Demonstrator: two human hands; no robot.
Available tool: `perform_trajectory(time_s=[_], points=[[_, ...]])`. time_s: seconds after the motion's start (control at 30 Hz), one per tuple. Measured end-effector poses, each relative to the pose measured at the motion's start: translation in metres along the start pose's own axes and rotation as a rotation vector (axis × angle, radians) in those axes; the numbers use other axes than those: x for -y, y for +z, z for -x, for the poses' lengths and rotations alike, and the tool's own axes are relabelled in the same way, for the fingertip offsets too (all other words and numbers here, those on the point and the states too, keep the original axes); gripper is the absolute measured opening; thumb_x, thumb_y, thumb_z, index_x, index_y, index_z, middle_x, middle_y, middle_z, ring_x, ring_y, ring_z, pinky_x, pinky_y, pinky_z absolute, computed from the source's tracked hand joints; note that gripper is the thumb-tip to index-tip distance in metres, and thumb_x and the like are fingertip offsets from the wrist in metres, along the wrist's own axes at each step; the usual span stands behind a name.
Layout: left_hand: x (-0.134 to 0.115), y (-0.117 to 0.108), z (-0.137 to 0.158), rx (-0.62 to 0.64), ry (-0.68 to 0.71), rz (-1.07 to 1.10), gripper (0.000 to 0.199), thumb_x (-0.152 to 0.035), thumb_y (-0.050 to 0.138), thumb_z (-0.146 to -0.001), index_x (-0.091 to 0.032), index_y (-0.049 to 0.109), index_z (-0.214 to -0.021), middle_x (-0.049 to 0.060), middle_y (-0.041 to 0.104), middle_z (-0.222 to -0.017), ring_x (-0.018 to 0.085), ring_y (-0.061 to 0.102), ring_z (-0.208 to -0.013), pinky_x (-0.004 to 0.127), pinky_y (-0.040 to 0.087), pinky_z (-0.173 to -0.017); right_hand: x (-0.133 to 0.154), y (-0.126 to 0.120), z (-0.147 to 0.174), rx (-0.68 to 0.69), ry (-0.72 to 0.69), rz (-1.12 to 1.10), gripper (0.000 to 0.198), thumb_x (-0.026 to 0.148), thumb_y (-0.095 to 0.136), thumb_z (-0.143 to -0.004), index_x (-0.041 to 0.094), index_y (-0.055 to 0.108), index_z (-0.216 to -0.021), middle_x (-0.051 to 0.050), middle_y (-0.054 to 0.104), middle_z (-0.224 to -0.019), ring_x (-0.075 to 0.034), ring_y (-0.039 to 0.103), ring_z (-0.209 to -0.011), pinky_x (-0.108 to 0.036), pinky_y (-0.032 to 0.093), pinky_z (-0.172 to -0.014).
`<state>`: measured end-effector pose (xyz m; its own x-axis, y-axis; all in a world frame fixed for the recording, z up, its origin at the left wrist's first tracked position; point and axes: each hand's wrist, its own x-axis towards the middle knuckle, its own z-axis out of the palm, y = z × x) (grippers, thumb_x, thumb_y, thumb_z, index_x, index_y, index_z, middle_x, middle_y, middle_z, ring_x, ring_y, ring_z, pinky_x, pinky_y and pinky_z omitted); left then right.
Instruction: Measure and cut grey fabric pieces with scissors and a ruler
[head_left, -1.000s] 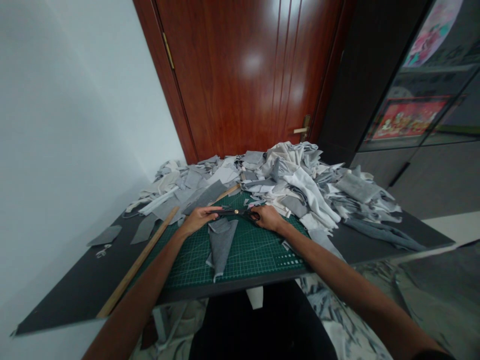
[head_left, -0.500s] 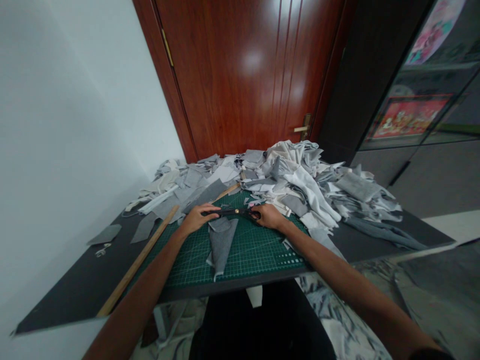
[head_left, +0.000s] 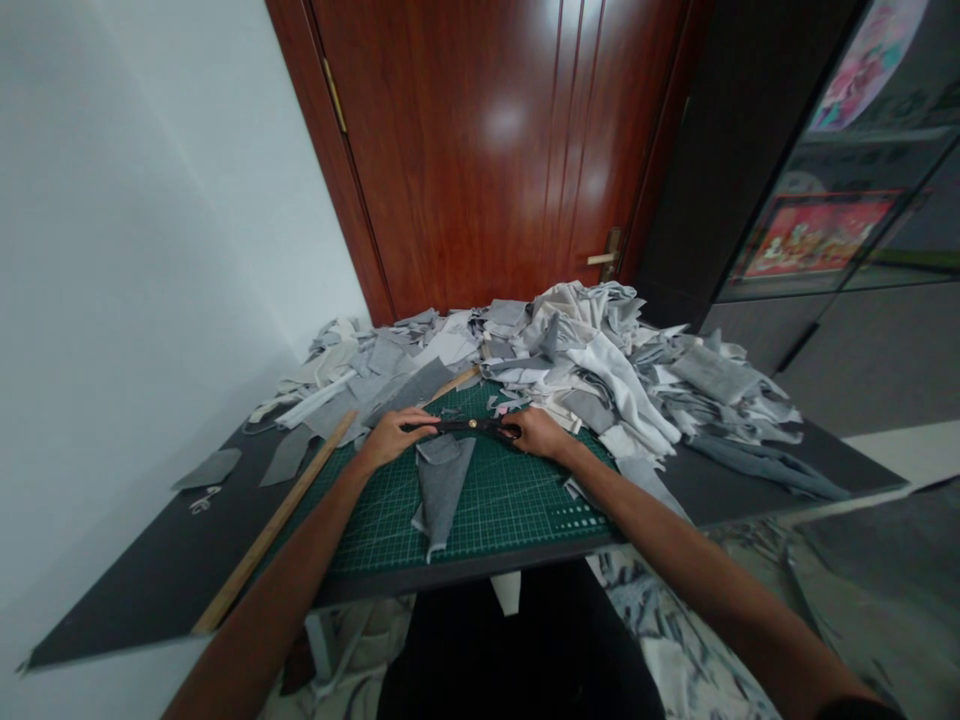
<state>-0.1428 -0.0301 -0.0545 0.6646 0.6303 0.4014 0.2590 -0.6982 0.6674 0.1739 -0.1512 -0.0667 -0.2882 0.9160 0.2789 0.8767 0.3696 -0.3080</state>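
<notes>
A pair of black scissors (head_left: 472, 424) with a brass-coloured pivot lies crosswise between my hands, above the green cutting mat (head_left: 510, 500). My right hand (head_left: 534, 432) is closed on the handle end. At the other side, my left hand (head_left: 397, 438) pinches the blade end between thumb and fingers. The blades look closed together. Just below the scissors, a tapered piece of grey fabric (head_left: 444, 490) rests on the mat, its narrow end toward me. Small dark scraps (head_left: 451, 412) lie right behind the blades.
A large heap of grey and white fabric pieces (head_left: 600, 350) covers the table's back and right. A wooden strip (head_left: 277, 520) runs along the mat's left side. One grey scrap (head_left: 208, 470) lies at far left. Behind the table stands a brown door (head_left: 480, 160); more scraps litter the floor.
</notes>
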Motion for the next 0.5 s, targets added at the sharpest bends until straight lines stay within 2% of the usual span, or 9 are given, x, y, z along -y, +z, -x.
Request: perform_trajectory(time_s=[0.27,0.5], points=[[-0.0025,0.0021,0.0004,0.021,-0.022,-0.055,0.038,-0.053,0.073,-0.088,-0.023,0.083,-0.108,0.009,0.081,-0.113,0.029,0.072,-0.109,0.040,0.051,-0.103,-0.0025,0.0002,-0.0008,0.010,0.003,-0.025,0.014,0.018,0.062,-0.092,0.018,0.076,-0.089,-0.001,0.068,-0.073,-0.013,0.051,-0.061,-0.026,0.029,-0.061],[-0.0024,0.0030,-0.0002,0.055,-0.050,-0.035,0.042,-0.056,0.072,-0.088,-0.021,0.082,-0.110,0.008,0.082,-0.106,0.027,0.073,-0.100,0.035,0.054,-0.091,-0.0027,-0.0015,-0.0006,0.022,-0.010,-0.038,0.014,0.016,0.062,-0.092,0.017,0.076,-0.091,-0.001,0.068,-0.073,-0.013,0.051,-0.061,-0.025,0.029,-0.061]])
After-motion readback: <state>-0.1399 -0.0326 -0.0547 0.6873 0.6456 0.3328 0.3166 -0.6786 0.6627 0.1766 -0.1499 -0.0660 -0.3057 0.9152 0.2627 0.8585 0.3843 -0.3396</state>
